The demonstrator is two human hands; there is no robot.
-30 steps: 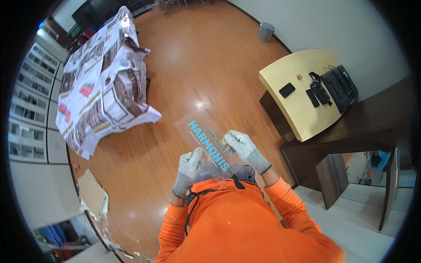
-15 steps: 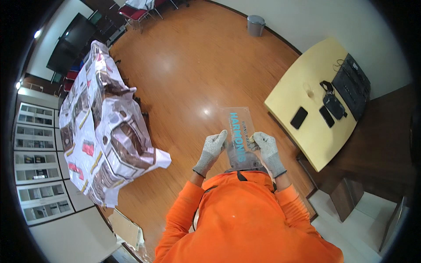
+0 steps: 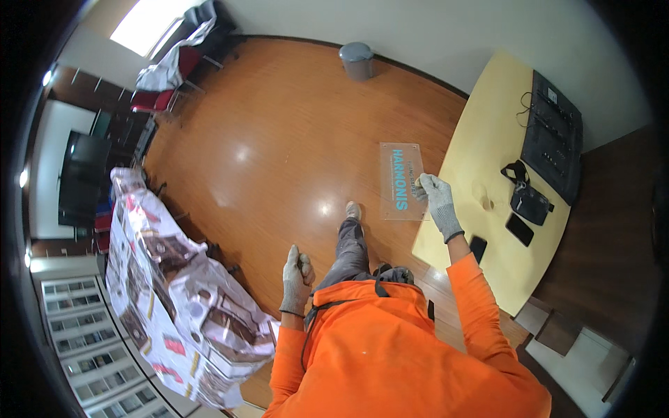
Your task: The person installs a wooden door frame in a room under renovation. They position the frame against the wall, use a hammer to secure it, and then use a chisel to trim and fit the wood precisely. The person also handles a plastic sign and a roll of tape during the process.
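A clear acrylic sign plate [image 3: 389, 182] with blue and dark lettering hangs out ahead of me on the right, over the floor and beside the yellow table. My right hand [image 3: 437, 198], in a grey knit glove, is closed on the plate's right edge. A small tan bit shows at its fingertips, too small to name. Away from the plate, my left hand [image 3: 297, 273] is held low by my left side in a matching glove. Its fingers are loosely bent and apart, with nothing seen in them.
On the yellow table [image 3: 463, 157] lie two phones [image 3: 519, 229], a black pouch with a strap [image 3: 531, 203] and a black flat panel [image 3: 555, 136] with cables. A sheet-covered table [image 3: 174, 299] stands left. Farther off are a grey bin [image 3: 357, 61] and red chairs [image 3: 155, 101].
My left hand has let go of the plate and dropped leftward. My right hand has carried the plate forward and right, near the table. My body has advanced, with one leg stepping out.
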